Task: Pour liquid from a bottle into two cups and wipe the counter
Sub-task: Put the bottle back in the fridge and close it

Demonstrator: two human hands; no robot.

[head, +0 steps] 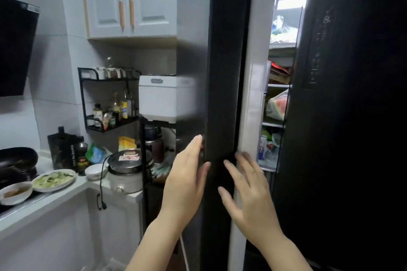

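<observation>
A black fridge door point(222, 72) stands partly open in front of me, seen edge-on. My left hand point(187, 180) lies with straight fingers against its outer left edge. My right hand point(248, 191) has spread straight fingers on the door's inner edge, by its white lining point(253, 94). Through the gap show lit fridge shelves point(277, 86) with bagged food and small cartons. No bottle for pouring and no cups can be made out. The white counter point(55, 196) runs along the left.
The right fridge door point(352, 116) is a dark wall. On the counter sit a plate of greens point(54, 179), small bowls, dark sauce bottles point(72, 154) and an electric pot point(127, 169). A spice rack point(108, 99) and white appliance point(158, 99) stand behind.
</observation>
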